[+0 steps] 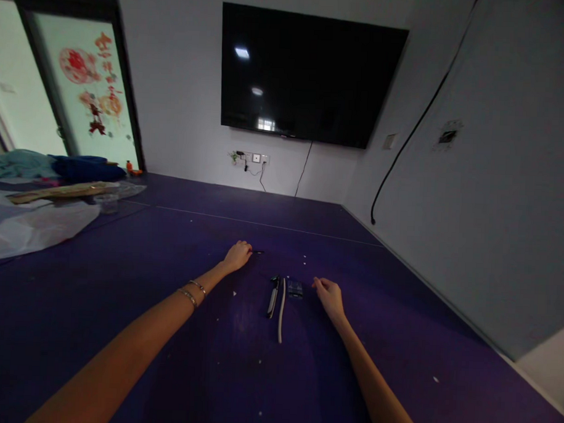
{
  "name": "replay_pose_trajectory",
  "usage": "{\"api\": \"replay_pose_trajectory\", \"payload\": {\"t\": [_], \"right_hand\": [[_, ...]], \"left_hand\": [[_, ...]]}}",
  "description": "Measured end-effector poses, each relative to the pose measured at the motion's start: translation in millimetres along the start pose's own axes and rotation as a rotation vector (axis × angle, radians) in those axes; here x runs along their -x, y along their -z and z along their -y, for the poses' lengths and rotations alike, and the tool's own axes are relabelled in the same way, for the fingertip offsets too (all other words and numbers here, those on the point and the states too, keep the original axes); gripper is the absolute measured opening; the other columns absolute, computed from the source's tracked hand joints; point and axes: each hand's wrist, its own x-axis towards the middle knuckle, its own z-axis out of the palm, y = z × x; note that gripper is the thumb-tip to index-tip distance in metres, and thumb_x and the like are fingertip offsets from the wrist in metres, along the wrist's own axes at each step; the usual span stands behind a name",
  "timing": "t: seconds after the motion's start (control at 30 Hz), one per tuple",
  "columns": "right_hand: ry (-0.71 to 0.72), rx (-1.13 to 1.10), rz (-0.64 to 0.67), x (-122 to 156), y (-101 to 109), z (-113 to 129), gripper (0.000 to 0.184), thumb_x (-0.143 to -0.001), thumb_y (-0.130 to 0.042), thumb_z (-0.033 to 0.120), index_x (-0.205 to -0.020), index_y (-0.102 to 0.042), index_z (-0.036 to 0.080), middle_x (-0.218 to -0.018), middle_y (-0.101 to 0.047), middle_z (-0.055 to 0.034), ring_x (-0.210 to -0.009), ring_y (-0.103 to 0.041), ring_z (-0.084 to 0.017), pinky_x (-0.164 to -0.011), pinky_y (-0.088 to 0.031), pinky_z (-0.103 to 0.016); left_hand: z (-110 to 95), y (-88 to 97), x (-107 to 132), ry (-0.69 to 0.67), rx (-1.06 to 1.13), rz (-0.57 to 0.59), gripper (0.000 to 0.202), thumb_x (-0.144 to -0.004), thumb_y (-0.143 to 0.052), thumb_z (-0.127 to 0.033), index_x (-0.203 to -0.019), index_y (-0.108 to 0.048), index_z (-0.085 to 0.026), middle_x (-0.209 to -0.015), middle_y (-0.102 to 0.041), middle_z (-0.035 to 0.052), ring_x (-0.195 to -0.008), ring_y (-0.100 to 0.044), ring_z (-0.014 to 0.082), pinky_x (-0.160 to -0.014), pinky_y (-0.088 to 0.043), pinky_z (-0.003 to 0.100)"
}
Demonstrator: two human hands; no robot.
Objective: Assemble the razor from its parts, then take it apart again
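My left hand [238, 255] reaches out over the purple surface [189, 356], its fingers closed on the end of a thin dark stick-like object [258, 252] whose kind is too small to tell. My right hand [329, 296] rests lower on the right, fingers loosely bent and apart, with nothing visible in them. Just left of it lies a small dark clear-wrapped packet [295, 290]. Beside the packet is a slim off-white cord-like strip [281, 313]. Farther left lies a black and grey handled tool [273, 296], probably a utility knife.
Small white scraps [235, 293] dot the surface. At the left lie a white plastic sheet [45, 225], a brown flat piece [65, 191] and blue cloth [87, 167]. A black cable [417, 123] hangs down the right wall. A television [309, 77] is mounted ahead.
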Motion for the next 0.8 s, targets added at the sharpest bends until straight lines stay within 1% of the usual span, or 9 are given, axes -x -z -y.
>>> {"api": "replay_pose_trajectory", "payload": {"t": [0.13, 0.23, 0.37, 0.5, 0.67, 0.8], "right_hand": [[-0.006, 0.023, 0.005, 0, 0, 1, 0.050, -0.077, -0.037, 0.054, -0.061, -0.061, 0.014, -0.046, -0.048, 0.0001, -0.045, -0.043, -0.013, -0.045, -0.029, -0.023], [-0.012, 0.027, 0.001, 0, 0, 2, 0.050, -0.077, -0.036, 0.054, -0.061, -0.061, 0.014, -0.047, -0.051, -0.0011, -0.046, -0.045, -0.014, -0.045, -0.030, -0.023], [-0.008, 0.040, 0.007, 1, 0, 3, 0.048, -0.077, -0.037, 0.053, -0.060, -0.061, 0.015, -0.049, -0.052, -0.0014, -0.047, -0.046, -0.015, -0.046, -0.031, -0.023], [-0.006, 0.025, 0.010, 1, 0, 2, 0.047, -0.078, -0.037, 0.051, -0.060, -0.061, 0.015, -0.049, -0.051, -0.0011, -0.048, -0.046, -0.014, -0.047, -0.031, -0.023], [-0.013, 0.027, 0.002, 0, -2, 0, 0.047, -0.076, -0.037, 0.052, -0.059, -0.060, 0.015, -0.049, -0.052, -0.0006, -0.048, -0.047, -0.014, -0.047, -0.032, -0.022], [-0.016, 0.036, 0.009, 0, -1, 1, 0.048, -0.077, -0.037, 0.053, -0.060, -0.061, 0.015, -0.050, -0.052, -0.0011, -0.050, -0.048, -0.014, -0.047, -0.032, -0.022]], "left_hand": [[3, -8.5, -7, -0.047, -0.080, 0.047, 0.019, -0.084, -0.048, -0.020, -0.092, -0.065, -0.015, -0.096, -0.062, 0.0122, -0.095, -0.055, 0.0232, -0.084, -0.040, 0.032], [3, -13.8, -12, -0.080, -0.127, 0.059, 0.020, -0.084, -0.048, -0.021, -0.092, -0.065, -0.015, -0.097, -0.062, 0.0126, -0.098, -0.054, 0.0236, -0.086, -0.039, 0.033], [4, -19.4, -18, -0.114, -0.171, 0.059, 0.019, -0.084, -0.049, -0.020, -0.090, -0.066, -0.014, -0.097, -0.062, 0.0136, -0.102, -0.051, 0.0251, -0.086, -0.038, 0.033], [6, -24.0, -23, -0.135, -0.190, 0.059, 0.021, -0.084, -0.048, -0.020, -0.086, -0.067, -0.013, -0.095, -0.062, 0.0148, -0.101, -0.051, 0.0259, -0.086, -0.038, 0.034], [7, -26.0, -24, -0.149, -0.186, 0.056, 0.024, -0.084, -0.045, -0.018, -0.084, -0.068, -0.014, -0.093, -0.062, 0.0152, -0.100, -0.050, 0.0265, -0.085, -0.038, 0.036], [5, -22.5, -22, -0.165, -0.170, 0.050, 0.023, -0.084, -0.045, -0.019, -0.082, -0.068, -0.014, -0.091, -0.062, 0.0142, -0.099, -0.049, 0.0261, -0.084, -0.038, 0.035]]}}
